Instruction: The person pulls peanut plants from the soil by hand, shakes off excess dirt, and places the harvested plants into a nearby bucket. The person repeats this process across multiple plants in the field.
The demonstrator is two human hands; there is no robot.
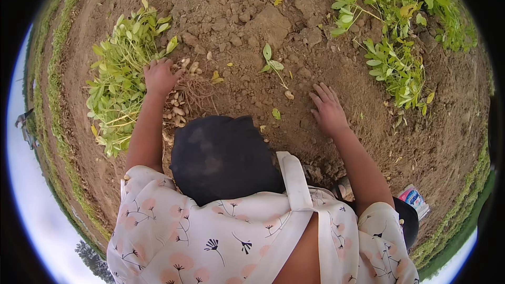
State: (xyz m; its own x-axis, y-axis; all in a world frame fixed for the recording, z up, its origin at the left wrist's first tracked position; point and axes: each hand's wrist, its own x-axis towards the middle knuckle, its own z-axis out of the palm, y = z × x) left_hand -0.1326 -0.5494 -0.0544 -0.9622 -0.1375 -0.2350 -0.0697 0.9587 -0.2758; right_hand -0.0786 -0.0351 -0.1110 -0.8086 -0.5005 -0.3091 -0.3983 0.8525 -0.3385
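Note:
My left hand (159, 79) lies over the stem bases of a heap of uprooted peanut plants (118, 83); whether its fingers grip them is hidden. Roots (195, 90) spread out to the right of that hand, with peanut pods (178, 111) among and below them. My right hand (329, 110) is palm down at the soil, fingers apart, holding nothing. Just left of its fingertips a single peanut pod (289, 95) hangs on a small leafy sprig (272, 61) lying on the ground.
More leafy peanut plants (394, 71) lie or grow at the upper right. My dark-clad knee (225, 154) rises between my arms. A printed packet or container (413, 199) sits beside my right elbow. Cloddy soil (264, 23) stretches ahead; green crop rows (59, 86) run along the left.

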